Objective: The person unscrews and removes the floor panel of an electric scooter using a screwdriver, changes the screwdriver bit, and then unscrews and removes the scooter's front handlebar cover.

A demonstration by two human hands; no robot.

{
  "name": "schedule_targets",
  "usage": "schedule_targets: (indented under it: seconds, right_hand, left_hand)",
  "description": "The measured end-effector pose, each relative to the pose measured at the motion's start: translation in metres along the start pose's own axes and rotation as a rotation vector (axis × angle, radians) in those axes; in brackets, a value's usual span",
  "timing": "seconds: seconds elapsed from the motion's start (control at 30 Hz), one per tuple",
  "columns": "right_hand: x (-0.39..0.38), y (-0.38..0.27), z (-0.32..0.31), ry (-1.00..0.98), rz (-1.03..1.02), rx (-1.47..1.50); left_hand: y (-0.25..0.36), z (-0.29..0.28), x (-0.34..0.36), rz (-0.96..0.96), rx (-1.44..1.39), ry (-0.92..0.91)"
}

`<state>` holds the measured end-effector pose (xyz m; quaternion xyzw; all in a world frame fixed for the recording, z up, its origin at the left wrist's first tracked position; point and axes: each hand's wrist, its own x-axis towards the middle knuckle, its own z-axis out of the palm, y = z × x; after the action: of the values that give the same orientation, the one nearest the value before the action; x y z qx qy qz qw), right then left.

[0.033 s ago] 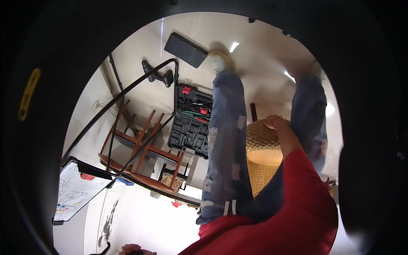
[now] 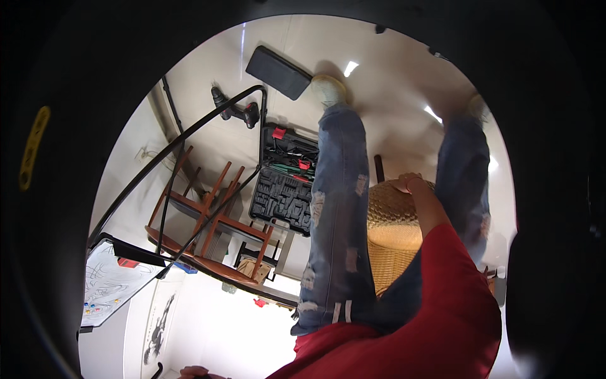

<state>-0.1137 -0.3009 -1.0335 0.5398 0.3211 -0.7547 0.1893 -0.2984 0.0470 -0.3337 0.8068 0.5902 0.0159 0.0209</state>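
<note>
Between my legs stands a woven wicker seat (image 2: 391,202), tan, with a dark leg at its far side. My right hand (image 2: 411,182) is at the seat's far rim, its fingers curled over the weave, with a thin red band around the wrist. My right arm comes down to it in a red sleeve. My left hand (image 2: 194,372) just shows at the lower edge of the picture, left of my body. Its fingers are bent around something dark, mostly cut off by the frame.
On the floor to the left lie an open black tool case (image 2: 281,196), a cordless drill (image 2: 235,112) and a flat black box (image 2: 278,72) beside my shoe. A black metal frame (image 2: 173,145) crosses before a brown wooden chair (image 2: 205,208). A whiteboard (image 2: 117,284) stands at lower left.
The whole view has shifted very slightly. Less of my left hand shows at the lower edge; my right hand stays on the wicker seat.
</note>
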Motion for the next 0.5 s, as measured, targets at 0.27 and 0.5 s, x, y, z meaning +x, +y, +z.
schedule_targets:
  seconds: [0.27,0.5]
  right_hand:
    - [0.02,-0.02,-0.016,-0.297,0.087,0.056]
    - [0.012,0.018,-0.048,-0.328,0.041,-0.021]
  left_hand:
    - [0.043,0.046,0.042,-0.194,0.019,0.248]
    - [0.048,0.047,0.052,-0.224,-0.031,0.379]
